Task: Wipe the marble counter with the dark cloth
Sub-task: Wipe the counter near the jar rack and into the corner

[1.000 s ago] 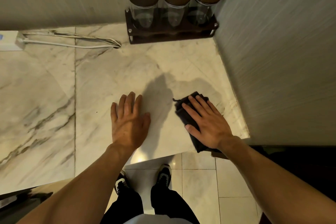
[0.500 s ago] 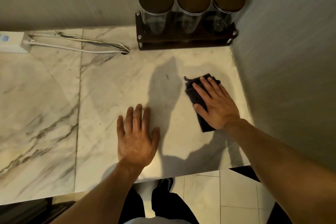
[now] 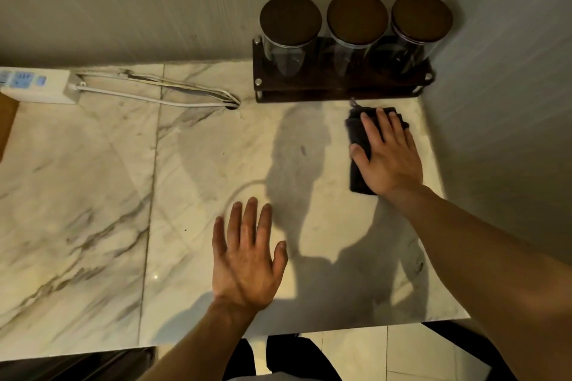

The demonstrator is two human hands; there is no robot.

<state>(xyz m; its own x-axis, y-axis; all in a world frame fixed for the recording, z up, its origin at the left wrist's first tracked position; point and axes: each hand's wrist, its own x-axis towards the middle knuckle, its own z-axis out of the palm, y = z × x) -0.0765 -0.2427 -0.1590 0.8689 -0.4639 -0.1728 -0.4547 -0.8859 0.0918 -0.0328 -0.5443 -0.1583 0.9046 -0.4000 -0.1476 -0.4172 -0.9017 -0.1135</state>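
— Marble counter, dark cloth: where does the wipe stand now?

— The cloth has travelled away from the front edge. A second ago it lay near the counter's lip; now it sits far back in the right corner, its top end just short of the wooden rack that holds the three jars.

— And the hand on it?

— The right hand lies flat on the cloth, fingers slightly spread and pressing down, thumb out to the side on the cloth's left part. It pins the cloth, it does not pinch it.

— The other hand?

— The left hand rests palm down on bare marble near the front, fingers splayed, holding nothing. It has kept roughly its place while the right arm reached forward, so I judge it a brace.

— What does that mean for the job?

— One forward stroke along the right strip looks finished; the rack blocks any further push. Likely the next stroke comes back or shifts left. The wide left slab, near the white power strip and its cable, seems still unwiped.
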